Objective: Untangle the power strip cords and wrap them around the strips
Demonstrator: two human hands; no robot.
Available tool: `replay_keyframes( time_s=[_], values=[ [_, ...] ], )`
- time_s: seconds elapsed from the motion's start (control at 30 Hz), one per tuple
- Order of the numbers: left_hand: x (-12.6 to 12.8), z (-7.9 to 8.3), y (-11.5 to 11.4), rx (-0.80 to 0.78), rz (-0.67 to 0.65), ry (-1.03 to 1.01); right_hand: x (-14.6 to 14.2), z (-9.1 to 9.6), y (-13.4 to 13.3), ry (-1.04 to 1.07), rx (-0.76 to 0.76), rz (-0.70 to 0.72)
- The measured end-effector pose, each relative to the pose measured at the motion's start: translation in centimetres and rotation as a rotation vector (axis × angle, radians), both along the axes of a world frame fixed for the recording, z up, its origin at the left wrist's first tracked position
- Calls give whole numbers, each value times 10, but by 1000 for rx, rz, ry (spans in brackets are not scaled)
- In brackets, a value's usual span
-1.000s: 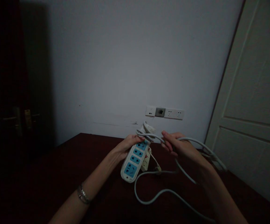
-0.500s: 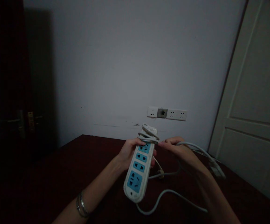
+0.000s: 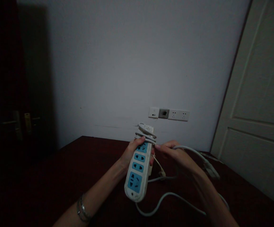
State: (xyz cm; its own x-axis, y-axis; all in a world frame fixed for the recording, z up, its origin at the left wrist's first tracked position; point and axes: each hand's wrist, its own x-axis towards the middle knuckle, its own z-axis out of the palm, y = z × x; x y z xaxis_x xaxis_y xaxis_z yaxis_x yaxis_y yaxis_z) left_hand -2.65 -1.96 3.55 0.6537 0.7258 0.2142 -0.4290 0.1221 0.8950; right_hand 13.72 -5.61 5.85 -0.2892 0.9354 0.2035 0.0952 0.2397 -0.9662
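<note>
My left hand [image 3: 131,154] grips a white power strip [image 3: 138,170] with blue sockets, held up above the dark red table [image 3: 56,183]. Its grey cord [image 3: 170,197] is wound in a few turns around the strip's far end. My right hand [image 3: 174,154] is closed on the cord just right of those turns, fingertips close to the strip. The cord runs on over my right wrist to a white plug [image 3: 210,170] hanging beside my forearm, and a loose loop lies on the table below. A second, thinner cable with a small connector [image 3: 161,172] hangs under the strip.
A row of wall sockets [image 3: 168,113] sits on the grey wall behind the table. A pale door [image 3: 259,110] stands at the right. At the left is a dark door with a handle [image 3: 16,123], barely visible in the dim light.
The strip has been lifted and turned more upright, closer to me. My right hand has moved in toward its far end with the cord, and more cord lies wound there.
</note>
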Motion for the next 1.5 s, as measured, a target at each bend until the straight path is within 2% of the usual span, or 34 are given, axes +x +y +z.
replay_keyframes(
  time_s=[0.1,0.33,0.47,0.6,0.73,0.87,0.97,1.1,1.2,1.37,1.5],
  values=[
    [-1,3,-1,88,127,11,1,-4,6,-104,92,-101],
    [-4,1,13,209,344,-5,6,-16,25,-155,100,-210],
    [-8,0,22,190,383,-16,3,-20,28,-92,113,-136],
    [-26,5,34,125,430,-19,6,-18,23,30,48,-29],
    [-46,11,43,56,464,-27,18,-14,17,-143,13,75],
    [-52,10,47,4,392,-39,33,-9,7,-246,-67,286],
    [-49,6,51,31,337,-45,49,-3,-4,-262,-100,360],
    [-43,-1,55,115,312,-116,73,5,-15,-267,-101,331],
    [-38,-3,53,147,239,-142,89,7,-17,-223,-87,295],
    [-33,1,40,212,11,-182,105,1,-3,-268,-169,176],
    [-27,6,20,293,-146,-167,106,-7,15,-368,-176,91]
  ],
)
